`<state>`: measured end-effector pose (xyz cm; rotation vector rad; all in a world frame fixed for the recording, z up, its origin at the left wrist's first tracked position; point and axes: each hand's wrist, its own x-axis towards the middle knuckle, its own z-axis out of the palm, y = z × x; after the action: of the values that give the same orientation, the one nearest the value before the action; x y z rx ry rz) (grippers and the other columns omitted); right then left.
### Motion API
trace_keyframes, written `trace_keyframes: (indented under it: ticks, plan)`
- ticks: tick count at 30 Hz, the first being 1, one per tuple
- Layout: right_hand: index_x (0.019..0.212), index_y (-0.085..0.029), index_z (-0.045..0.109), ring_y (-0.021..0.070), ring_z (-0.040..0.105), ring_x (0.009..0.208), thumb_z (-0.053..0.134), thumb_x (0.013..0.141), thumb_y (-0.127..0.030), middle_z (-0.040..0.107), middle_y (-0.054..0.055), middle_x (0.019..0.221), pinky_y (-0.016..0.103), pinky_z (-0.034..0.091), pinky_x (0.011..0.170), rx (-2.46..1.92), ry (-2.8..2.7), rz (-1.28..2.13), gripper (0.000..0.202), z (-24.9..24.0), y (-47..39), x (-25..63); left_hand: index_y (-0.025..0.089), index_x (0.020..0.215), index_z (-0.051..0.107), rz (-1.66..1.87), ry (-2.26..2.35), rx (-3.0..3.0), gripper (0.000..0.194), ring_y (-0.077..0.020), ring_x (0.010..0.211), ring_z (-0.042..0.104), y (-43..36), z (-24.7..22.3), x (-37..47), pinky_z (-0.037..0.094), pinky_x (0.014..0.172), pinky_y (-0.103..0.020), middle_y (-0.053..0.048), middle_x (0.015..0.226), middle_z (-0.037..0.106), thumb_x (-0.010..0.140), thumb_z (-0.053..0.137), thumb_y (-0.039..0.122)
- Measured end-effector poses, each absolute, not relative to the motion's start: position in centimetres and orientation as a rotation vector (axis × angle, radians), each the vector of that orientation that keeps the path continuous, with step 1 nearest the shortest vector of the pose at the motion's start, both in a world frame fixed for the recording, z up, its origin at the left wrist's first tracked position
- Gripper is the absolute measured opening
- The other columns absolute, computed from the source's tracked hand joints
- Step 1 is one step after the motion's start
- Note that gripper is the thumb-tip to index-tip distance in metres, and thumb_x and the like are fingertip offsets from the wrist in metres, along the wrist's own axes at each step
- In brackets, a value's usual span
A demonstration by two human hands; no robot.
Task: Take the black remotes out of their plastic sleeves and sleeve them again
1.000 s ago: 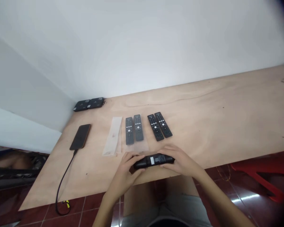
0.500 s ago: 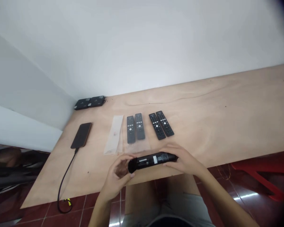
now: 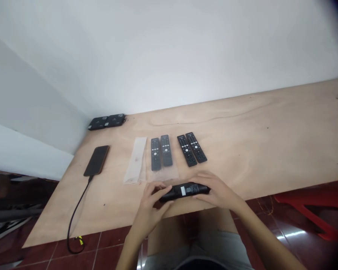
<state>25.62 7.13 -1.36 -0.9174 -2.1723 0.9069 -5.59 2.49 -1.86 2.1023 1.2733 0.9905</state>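
A black remote [image 3: 188, 189] lies across both my hands near the table's front edge, its labelled back facing up. My left hand [image 3: 154, 200] closes round its left end, with the thumb on top. At the right end my right hand [image 3: 211, 189] grips it between fingers and thumb. Beyond them, two bare remotes [image 3: 186, 150] lie side by side. Left of those, two more remotes [image 3: 155, 153] sit in clear plastic sleeves, beside flat, whitish sleeves [image 3: 135, 160].
A phone [image 3: 97, 160] with a black cable [image 3: 78, 206] lies on the left of the wooden table [image 3: 256, 150]. Two black boxes [image 3: 114, 120] stand at the back left by the wall. A red stool [image 3: 315, 210] is at the right, beyond the front edge.
My left hand has moved right onto the remote's end. The battery compartment that showed open before is now covered. My right hand has hardly moved.
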Motion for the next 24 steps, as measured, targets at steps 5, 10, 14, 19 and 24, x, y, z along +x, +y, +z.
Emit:
trace_keyframes:
  ticks: [5, 10, 14, 19, 24]
  plan:
    - [0.136, -0.028, 0.075, 0.0311, 0.072, 0.113, 0.082, 0.1, -0.05, 0.081, 0.01, 0.121, 0.046, 0.054, 0.106, -0.87, -2.204, 0.918, 0.043, -1.4, 7.4, 25.5, 0.037, 0.149, 0.069, 0.935, 1.221, 2.157, 0.05, -0.0274, 0.121, 0.065, 2.5, -2.5, -5.1, 0.06, 0.104, -0.047, -0.009, 0.128, 0.066, 0.101, 0.079, 0.025]
    - [0.136, -0.028, 0.075, 0.031, 0.072, 0.114, 0.082, 0.099, -0.049, 0.079, 0.009, 0.123, 0.045, 0.054, 0.106, -0.878, -2.179, 0.956, 0.042, -1.3, 7.5, 25.6, 0.037, 0.152, 0.067, 0.858, 1.167, 2.192, 0.05, -0.0279, 0.124, 0.064, 3.3, -2.0, -5.0, 0.059, 0.106, -0.048, -0.01, 0.13, 0.068, 0.104, 0.076, 0.026]
    - [0.137, -0.029, 0.076, 0.029, 0.071, 0.113, 0.081, 0.101, -0.047, 0.075, 0.009, 0.123, 0.041, 0.058, 0.101, -0.917, -2.053, 1.007, 0.041, -1.1, 7.2, 25.7, 0.035, 0.152, 0.066, 0.811, 1.181, 2.171, 0.047, -0.0287, 0.127, 0.065, 3.8, -1.5, -4.4, 0.058, 0.109, -0.048, -0.01, 0.136, 0.071, 0.106, 0.072, 0.028]
    - [0.121, -0.028, 0.082, 0.0292, 0.073, 0.111, 0.073, 0.107, -0.042, 0.08, 0.008, 0.116, 0.043, 0.06, 0.101, -1.037, -1.917, 0.958, 0.022, -1.9, 7.1, 25.7, 0.031, 0.141, 0.073, 0.858, 1.201, 2.099, 0.033, -0.0261, 0.122, 0.069, 3.7, -1.6, -3.2, 0.058, 0.106, -0.044, -0.008, 0.129, 0.076, 0.11, 0.063, 0.024]
    - [0.117, -0.029, 0.082, 0.0292, 0.076, 0.108, 0.063, 0.112, -0.041, 0.082, 0.006, 0.115, 0.043, 0.062, 0.097, -1.131, -1.891, 0.924, 0.023, -2.3, 7.1, 25.9, 0.026, 0.137, 0.072, 1.035, 1.405, 2.126, 0.038, -0.0255, 0.122, 0.069, 3.9, -1.9, -5.6, 0.057, 0.107, -0.043, -0.009, 0.129, 0.073, 0.108, 0.05, 0.013]
